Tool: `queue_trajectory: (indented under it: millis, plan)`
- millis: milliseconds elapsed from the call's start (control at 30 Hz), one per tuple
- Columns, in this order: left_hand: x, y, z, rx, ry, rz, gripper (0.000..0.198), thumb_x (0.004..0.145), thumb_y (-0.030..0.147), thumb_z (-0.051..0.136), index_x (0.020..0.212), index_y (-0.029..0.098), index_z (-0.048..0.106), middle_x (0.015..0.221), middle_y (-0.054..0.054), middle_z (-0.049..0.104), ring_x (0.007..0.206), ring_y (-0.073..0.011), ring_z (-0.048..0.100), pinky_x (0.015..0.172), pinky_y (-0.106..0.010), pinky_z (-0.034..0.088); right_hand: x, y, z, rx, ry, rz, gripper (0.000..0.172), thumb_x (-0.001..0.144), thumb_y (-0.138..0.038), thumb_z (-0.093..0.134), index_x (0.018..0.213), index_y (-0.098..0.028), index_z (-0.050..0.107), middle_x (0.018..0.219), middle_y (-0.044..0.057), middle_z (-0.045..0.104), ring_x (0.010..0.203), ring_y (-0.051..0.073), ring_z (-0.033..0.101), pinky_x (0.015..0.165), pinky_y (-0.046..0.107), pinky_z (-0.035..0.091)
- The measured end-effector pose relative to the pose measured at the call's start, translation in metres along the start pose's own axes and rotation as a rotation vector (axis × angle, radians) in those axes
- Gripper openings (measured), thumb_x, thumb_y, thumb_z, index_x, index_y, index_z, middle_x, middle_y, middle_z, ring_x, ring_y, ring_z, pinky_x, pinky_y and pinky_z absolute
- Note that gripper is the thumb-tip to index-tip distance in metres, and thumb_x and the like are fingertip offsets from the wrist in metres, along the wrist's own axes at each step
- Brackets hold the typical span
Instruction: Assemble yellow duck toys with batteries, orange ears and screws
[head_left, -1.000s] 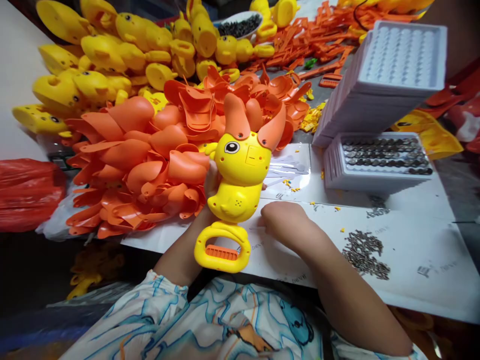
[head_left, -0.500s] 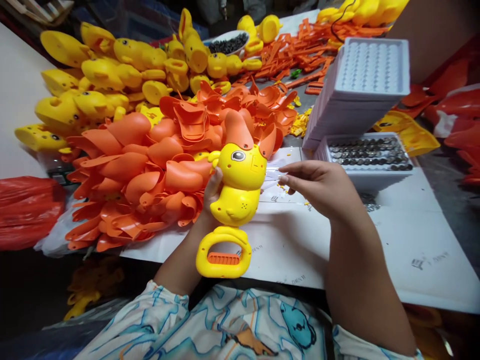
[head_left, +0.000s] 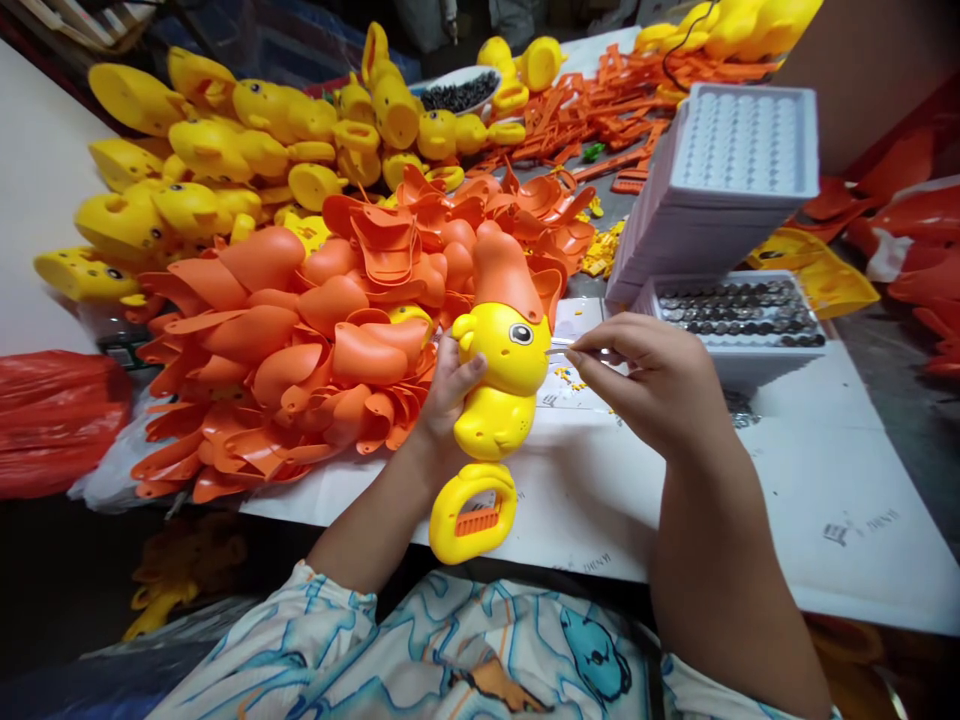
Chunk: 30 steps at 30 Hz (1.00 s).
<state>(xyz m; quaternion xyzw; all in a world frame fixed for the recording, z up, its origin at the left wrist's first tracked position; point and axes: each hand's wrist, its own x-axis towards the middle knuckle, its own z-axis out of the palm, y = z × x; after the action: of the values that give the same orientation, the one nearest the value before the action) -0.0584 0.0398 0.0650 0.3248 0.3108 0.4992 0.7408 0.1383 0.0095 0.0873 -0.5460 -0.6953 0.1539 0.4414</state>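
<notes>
My left hand [head_left: 450,385] grips a yellow duck-shaped toy [head_left: 504,345] from behind, with the thumb on its side. An orange flap [head_left: 504,270] tops the head, and a ring-shaped handle [head_left: 442,520] with an orange ridged piece inside hangs below the body. Between thumb and fingertips, my right hand [head_left: 652,375] pinches a thin tweezer-like tool [head_left: 558,351]. Its tip reaches the right edge of the toy's head; whether it grips anything there is too small to tell.
Orange flaps [head_left: 300,330] lie heaped on the left, with yellow toys [head_left: 217,150] behind. A stack of white trays [head_left: 667,215] stands at right beside a tray of coin cells [head_left: 739,348]. Small yellow pieces [head_left: 566,378] lie on the white tabletop [head_left: 765,500].
My left hand has shifted the toy rightward and turned it, so its right side now faces away. My right hand's tool tip has come against the head.
</notes>
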Motion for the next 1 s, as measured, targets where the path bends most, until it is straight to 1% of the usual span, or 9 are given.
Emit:
queue_trajectory:
  millis: [133, 233, 333, 500, 600, 700, 800, 900, 1000]
  plan:
    - [0.002, -0.001, -0.003, 0.037, 0.001, 0.002, 0.054, 0.074, 0.042, 0.082, 0.116, 0.029, 0.05, 0.111, -0.002, 0.068, 0.097, -0.023, 0.07, 0.084, -0.036, 0.058, -0.002, 0.004, -0.001, -0.126, 0.008, -0.137, 0.019, 0.097, -0.025, 0.057, 0.086, -0.014, 0.068, 0.088, 0.006, 0.065, 0.082, 0.011, 0.06, 0.076, 0.022, 0.045]
    - [0.005, -0.003, -0.006, 0.036, -0.019, 0.016, 0.053, 0.075, 0.039, 0.082, 0.114, 0.028, 0.049, 0.112, -0.003, 0.065, 0.097, -0.0216, 0.069, 0.087, -0.037, 0.056, -0.003, 0.007, 0.0, -0.216, 0.021, -0.289, 0.017, 0.098, -0.021, 0.057, 0.086, -0.013, 0.065, 0.088, 0.005, 0.064, 0.083, 0.01, 0.057, 0.078, 0.022, 0.044]
    - [0.005, -0.005, -0.007, 0.071, -0.013, 0.045, 0.059, 0.071, 0.037, 0.086, 0.116, 0.027, 0.048, 0.116, -0.003, 0.062, 0.101, -0.0199, 0.066, 0.089, -0.035, 0.053, -0.006, 0.007, 0.003, -0.352, 0.054, -0.385, 0.015, 0.097, -0.019, 0.057, 0.085, -0.012, 0.063, 0.088, 0.005, 0.063, 0.082, 0.012, 0.053, 0.076, 0.025, 0.042]
    - [-0.001, -0.006, -0.001, 0.126, 0.025, 0.028, 0.062, 0.071, 0.037, 0.087, 0.118, 0.028, 0.047, 0.12, -0.004, 0.06, 0.102, -0.0209, 0.065, 0.091, -0.038, 0.053, -0.01, 0.003, 0.007, -0.435, 0.056, -0.386, 0.011, 0.095, -0.015, 0.056, 0.088, -0.012, 0.064, 0.092, 0.005, 0.064, 0.084, 0.013, 0.054, 0.074, 0.027, 0.042]
    - [-0.003, -0.006, -0.001, 0.155, 0.044, 0.076, 0.062, 0.068, 0.037, 0.089, 0.116, 0.028, 0.05, 0.119, -0.002, 0.06, 0.104, -0.0214, 0.065, 0.09, -0.036, 0.054, -0.011, 0.002, 0.007, -0.44, 0.031, -0.378, 0.013, 0.095, -0.013, 0.054, 0.088, -0.011, 0.064, 0.093, 0.006, 0.063, 0.085, 0.014, 0.054, 0.073, 0.028, 0.043]
    - [0.0, -0.006, -0.005, 0.167, 0.012, 0.122, 0.063, 0.067, 0.038, 0.09, 0.116, 0.027, 0.053, 0.12, -0.003, 0.06, 0.106, -0.022, 0.065, 0.09, -0.035, 0.054, -0.011, 0.0, 0.003, -0.369, -0.022, -0.37, 0.012, 0.096, -0.014, 0.054, 0.091, -0.011, 0.064, 0.096, 0.008, 0.063, 0.088, 0.014, 0.055, 0.076, 0.028, 0.046]
    - [0.003, -0.007, -0.009, 0.147, -0.023, 0.095, 0.065, 0.068, 0.04, 0.09, 0.12, 0.028, 0.052, 0.121, -0.004, 0.062, 0.102, -0.0224, 0.067, 0.087, -0.035, 0.055, -0.01, 0.0, -0.001, -0.337, -0.001, -0.397, 0.009, 0.095, -0.013, 0.055, 0.099, -0.011, 0.063, 0.1, 0.008, 0.063, 0.093, 0.015, 0.055, 0.082, 0.028, 0.047]
    - [0.003, -0.009, -0.01, 0.16, -0.007, 0.096, 0.07, 0.065, 0.042, 0.092, 0.12, 0.028, 0.051, 0.119, -0.003, 0.062, 0.101, -0.0218, 0.067, 0.086, -0.034, 0.055, -0.011, 0.002, 0.002, -0.332, 0.048, -0.432, 0.018, 0.094, -0.009, 0.054, 0.11, -0.012, 0.06, 0.102, 0.006, 0.064, 0.092, 0.015, 0.055, 0.082, 0.028, 0.046]
    - [0.002, -0.011, -0.009, 0.177, 0.02, 0.107, 0.071, 0.064, 0.044, 0.092, 0.118, 0.027, 0.05, 0.12, -0.003, 0.058, 0.105, -0.0205, 0.065, 0.089, -0.033, 0.054, -0.012, 0.005, 0.011, -0.373, 0.07, -0.402, 0.029, 0.092, -0.004, 0.05, 0.12, -0.012, 0.055, 0.103, 0.005, 0.064, 0.09, 0.015, 0.055, 0.08, 0.029, 0.045]
